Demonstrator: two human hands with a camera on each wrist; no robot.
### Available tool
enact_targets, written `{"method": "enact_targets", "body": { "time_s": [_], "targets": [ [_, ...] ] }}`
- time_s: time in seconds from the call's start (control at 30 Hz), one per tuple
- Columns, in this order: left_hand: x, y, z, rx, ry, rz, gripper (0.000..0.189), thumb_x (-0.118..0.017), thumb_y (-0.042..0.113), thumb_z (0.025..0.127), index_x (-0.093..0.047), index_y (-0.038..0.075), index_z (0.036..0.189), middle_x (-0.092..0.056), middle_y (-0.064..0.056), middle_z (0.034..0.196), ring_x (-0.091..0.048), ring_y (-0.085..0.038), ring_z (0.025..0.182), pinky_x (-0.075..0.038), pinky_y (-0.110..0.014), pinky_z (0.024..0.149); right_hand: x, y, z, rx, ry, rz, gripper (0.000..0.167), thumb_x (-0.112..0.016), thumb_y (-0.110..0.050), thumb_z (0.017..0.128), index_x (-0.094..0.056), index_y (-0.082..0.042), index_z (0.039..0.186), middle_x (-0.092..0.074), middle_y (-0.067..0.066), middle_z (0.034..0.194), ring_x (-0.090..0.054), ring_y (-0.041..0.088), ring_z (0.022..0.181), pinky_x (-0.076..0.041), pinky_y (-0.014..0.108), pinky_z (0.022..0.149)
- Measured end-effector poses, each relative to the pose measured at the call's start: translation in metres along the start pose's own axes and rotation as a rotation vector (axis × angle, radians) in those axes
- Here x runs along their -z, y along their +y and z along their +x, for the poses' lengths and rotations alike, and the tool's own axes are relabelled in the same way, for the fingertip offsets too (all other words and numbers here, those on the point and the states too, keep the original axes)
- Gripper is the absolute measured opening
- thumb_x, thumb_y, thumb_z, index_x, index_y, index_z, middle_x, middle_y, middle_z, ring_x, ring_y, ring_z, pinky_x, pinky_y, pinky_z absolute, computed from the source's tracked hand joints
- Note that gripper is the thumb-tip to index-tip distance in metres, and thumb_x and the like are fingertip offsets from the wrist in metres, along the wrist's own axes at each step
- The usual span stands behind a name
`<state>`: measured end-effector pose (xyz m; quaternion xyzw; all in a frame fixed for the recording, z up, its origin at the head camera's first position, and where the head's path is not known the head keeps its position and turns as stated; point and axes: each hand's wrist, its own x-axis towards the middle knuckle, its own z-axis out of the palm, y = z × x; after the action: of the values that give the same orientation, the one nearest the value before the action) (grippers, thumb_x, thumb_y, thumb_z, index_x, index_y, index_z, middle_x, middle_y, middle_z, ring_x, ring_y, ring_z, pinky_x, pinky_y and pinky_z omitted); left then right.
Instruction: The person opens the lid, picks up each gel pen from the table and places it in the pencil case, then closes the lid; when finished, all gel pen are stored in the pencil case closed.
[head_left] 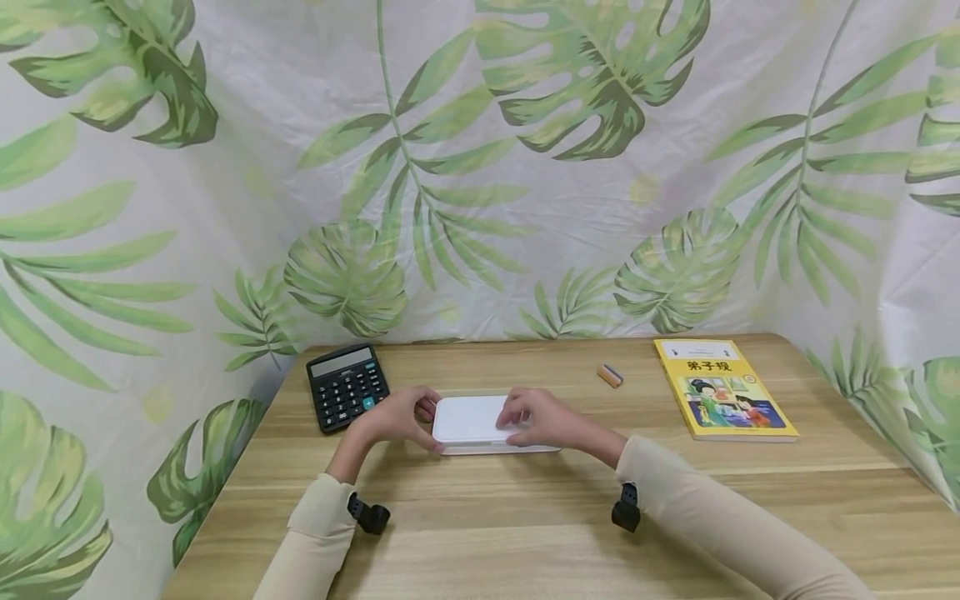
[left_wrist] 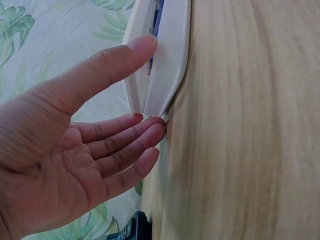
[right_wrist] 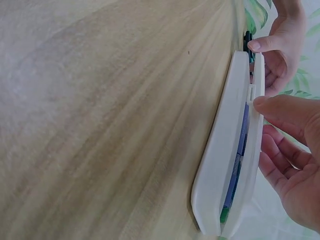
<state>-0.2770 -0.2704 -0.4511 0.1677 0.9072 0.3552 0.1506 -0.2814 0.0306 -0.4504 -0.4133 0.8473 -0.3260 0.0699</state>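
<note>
A white plastic pencil case [head_left: 468,419] lies flat on the table, its lid [right_wrist: 248,172] raised a little along the front edge. Through the gap in the right wrist view show blue and green items [right_wrist: 233,182], seemingly pens. My left hand [head_left: 401,417] holds the case's left end, thumb at the front side and fingertips against the end. My right hand [head_left: 546,418] is at the lid right of its middle. Its thumb [right_wrist: 272,106] presses the lid's front edge beside a small clasp, while the bent fingers rest on the lid's top.
A black calculator [head_left: 348,387] lies just left of my left hand. Behind the case to the right is a small eraser [head_left: 611,376] in a blue and orange sleeve. Farther right lies a yellow picture-covered book [head_left: 723,390]. Leaf-patterned cloth [head_left: 450,167] hangs around the wooden table [head_left: 487,533].
</note>
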Motion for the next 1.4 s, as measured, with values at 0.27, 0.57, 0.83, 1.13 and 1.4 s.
{"method": "enact_targets", "body": {
  "time_s": [0.27, 0.57, 0.83, 1.13, 1.4],
  "targets": [
    [-0.0001, 0.0023, -0.0011, -0.012, -0.002, 0.011, 0.075, -0.096, 0.016, 0.066, -0.057, -0.006, 0.127, -0.066, -0.012, 0.113, -0.064, -0.03, 0.11, -0.053, -0.048, 0.101, -0.0028, -0.0021, -0.0018, 0.005, 0.015, -0.022, 0.018, -0.084, -0.006, 0.081, -0.079, -0.006, 0.098, -0.068, 0.004, 0.098, -0.061, 0.012, 0.088, -0.054, 0.023, 0.079],
    [-0.0006, 0.0034, -0.001, -0.002, 0.008, 0.018, 0.075, -0.096, 0.016, 0.066, -0.058, -0.005, 0.126, -0.066, -0.012, 0.113, -0.063, -0.028, 0.109, -0.054, -0.045, 0.099, -0.0025, 0.0002, -0.0007, 0.002, 0.014, -0.026, 0.019, -0.085, -0.008, 0.08, -0.08, -0.007, 0.099, -0.068, 0.003, 0.098, -0.061, 0.011, 0.088, -0.053, 0.021, 0.079],
    [-0.001, 0.0038, -0.0008, -0.009, 0.009, 0.016, 0.074, -0.096, 0.015, 0.065, -0.058, -0.005, 0.125, -0.066, -0.012, 0.112, -0.064, -0.031, 0.109, -0.054, -0.046, 0.099, -0.0022, 0.0041, 0.0009, -0.001, 0.006, -0.021, 0.02, -0.085, -0.008, 0.08, -0.08, -0.007, 0.099, -0.069, 0.003, 0.098, -0.06, 0.009, 0.088, -0.052, 0.021, 0.079],
    [-0.0021, 0.0036, 0.0001, -0.01, 0.015, 0.021, 0.075, -0.097, 0.016, 0.065, -0.058, -0.005, 0.126, -0.066, -0.012, 0.112, -0.064, -0.031, 0.109, -0.054, -0.046, 0.1, -0.0023, 0.0047, 0.001, 0.008, 0.003, -0.012, 0.02, -0.086, -0.008, 0.079, -0.08, -0.006, 0.099, -0.069, 0.004, 0.098, -0.06, 0.008, 0.087, -0.052, 0.02, 0.079],
    [-0.0027, 0.0022, -0.0014, -0.018, 0.02, 0.03, 0.074, -0.097, 0.015, 0.064, -0.058, -0.005, 0.124, -0.066, -0.012, 0.112, -0.064, -0.029, 0.108, -0.054, -0.045, 0.098, -0.0034, 0.0055, 0.0026, 0.027, -0.003, -0.04, 0.022, -0.087, -0.009, 0.078, -0.08, -0.006, 0.099, -0.07, 0.004, 0.097, -0.06, 0.01, 0.086, -0.051, 0.019, 0.078]
  ]
}}
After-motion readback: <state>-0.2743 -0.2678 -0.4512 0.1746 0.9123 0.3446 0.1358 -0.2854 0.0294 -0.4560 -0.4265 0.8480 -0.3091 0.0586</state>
